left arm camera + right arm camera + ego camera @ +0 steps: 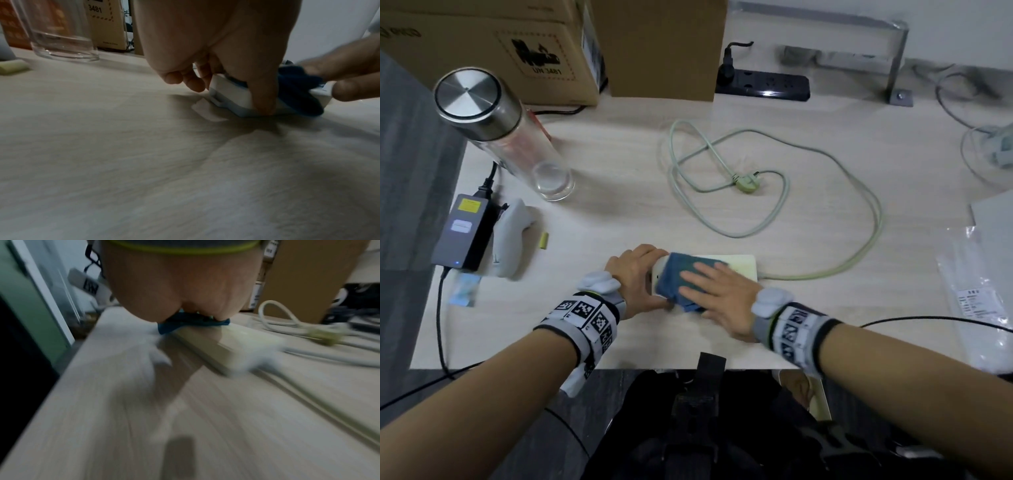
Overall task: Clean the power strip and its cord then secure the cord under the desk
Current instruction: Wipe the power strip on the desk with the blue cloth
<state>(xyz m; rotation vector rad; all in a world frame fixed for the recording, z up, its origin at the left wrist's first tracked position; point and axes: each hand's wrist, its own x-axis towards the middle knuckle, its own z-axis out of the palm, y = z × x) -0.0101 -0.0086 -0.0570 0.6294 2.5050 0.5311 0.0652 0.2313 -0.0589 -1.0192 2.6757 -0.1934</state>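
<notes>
A white power strip (739,269) (230,91) (236,344) lies near the desk's front edge. Its pale green cord (835,270) (308,352) loops across the desk and ends in a plug (745,185). My left hand (635,277) (216,56) grips the strip's left end between thumb and fingers. A folded blue cloth (681,277) (296,87) (193,322) covers the left half of the strip. My right hand (715,291) (180,280) presses flat on the cloth with fingers straight.
A glass bottle with a steel lid (496,126) stands at the left. Below it lie a grey power adapter (462,236), a white controller (512,236) and a small yellow-green battery (544,240). Cardboard boxes (661,44) and a black power strip (763,84) line the back. A plastic bag (976,301) lies right.
</notes>
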